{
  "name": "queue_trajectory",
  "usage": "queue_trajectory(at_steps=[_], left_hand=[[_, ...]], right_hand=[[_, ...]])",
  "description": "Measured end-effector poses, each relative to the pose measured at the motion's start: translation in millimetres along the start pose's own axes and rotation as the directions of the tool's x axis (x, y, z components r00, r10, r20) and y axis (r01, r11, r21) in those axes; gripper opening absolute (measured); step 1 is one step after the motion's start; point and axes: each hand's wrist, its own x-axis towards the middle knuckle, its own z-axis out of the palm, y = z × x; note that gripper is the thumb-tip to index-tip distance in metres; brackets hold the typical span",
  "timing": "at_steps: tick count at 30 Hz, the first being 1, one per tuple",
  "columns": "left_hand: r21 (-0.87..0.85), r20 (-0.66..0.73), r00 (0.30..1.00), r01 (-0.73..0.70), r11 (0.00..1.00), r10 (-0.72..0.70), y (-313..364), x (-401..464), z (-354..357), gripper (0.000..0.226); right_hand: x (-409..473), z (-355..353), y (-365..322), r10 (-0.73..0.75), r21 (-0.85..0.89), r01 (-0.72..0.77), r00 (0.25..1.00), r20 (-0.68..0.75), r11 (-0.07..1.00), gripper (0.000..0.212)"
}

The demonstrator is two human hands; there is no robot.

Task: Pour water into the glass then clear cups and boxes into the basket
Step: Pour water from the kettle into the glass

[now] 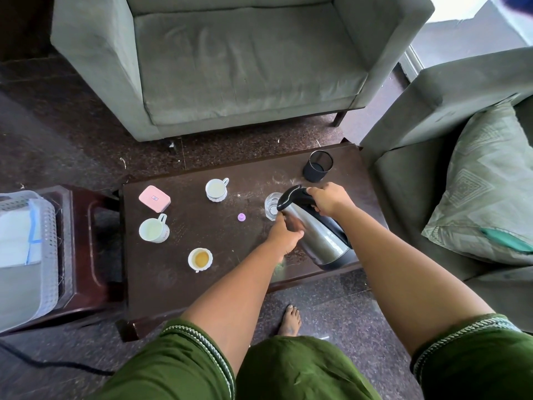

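2 bare hands hold a steel kettle (314, 226) above the dark wooden table (178, 284). The right hand (328, 197) is wrapped around the black handle at the top, fingers curled tight over it. The left hand (285, 230) presses against the kettle's steel side near the spout end, thumb laid along the metal and the other fingers curved around the body. The kettle is tilted steeply: its long axis runs from the black base at lower right up to the lid at upper left, and the spout end points left and away, over the glass (271, 205). The glass stands upright on the table, just beside and partly behind the kettle's top; whether water is falling into it cannot be made out.

3 white cups stand on the left half of the table: the far cup (216, 189) with its handle pointing right and away, the middle cup (153, 228) with its handle up and to the right, and the near cup (200, 258) holding a little brownish liquid. A pink box (154, 198) lies flat near the far left corner; a small label on its lid is too small to read. A small purple cap (241, 217) sits between the cups and the glass. A black mesh holder (317, 166) stands at the far right. A pale plastic basket (43, 255) rests on a stool (86, 241) left of the table, well apart from the cups.
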Motion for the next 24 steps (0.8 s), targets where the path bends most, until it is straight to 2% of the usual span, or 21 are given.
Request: queue_trajectory(at_steps=[12,17,22,24], left_hand=[[0.03,-0.01,1.0,0.01,0.999,-0.01,0,0,1,0.08],[0.014,-0.011,1.0,0.016,1.0,-0.016,2,-2,0,0.081],[0.036,-0.011,1.0,0.017,0.999,-0.017,4,-1,-2,0.082],[0.034,-0.017,1.0,0.014,0.999,-0.013,5,1,-4,0.081]], right_hand=[[-2,0,0,0.011,-0.063,-0.009,0.999,0.039,0.998,0.048],[0,1,-3,0.018,-0.018,-0.018,1.0,0.015,1.0,0.045],[-1,0,-8,0.068,0.1,-0.07,0.998,0.017,0.993,0.037],[-5,-1,-10,0.053,0.052,-0.054,0.998,0.028,0.997,0.041]])
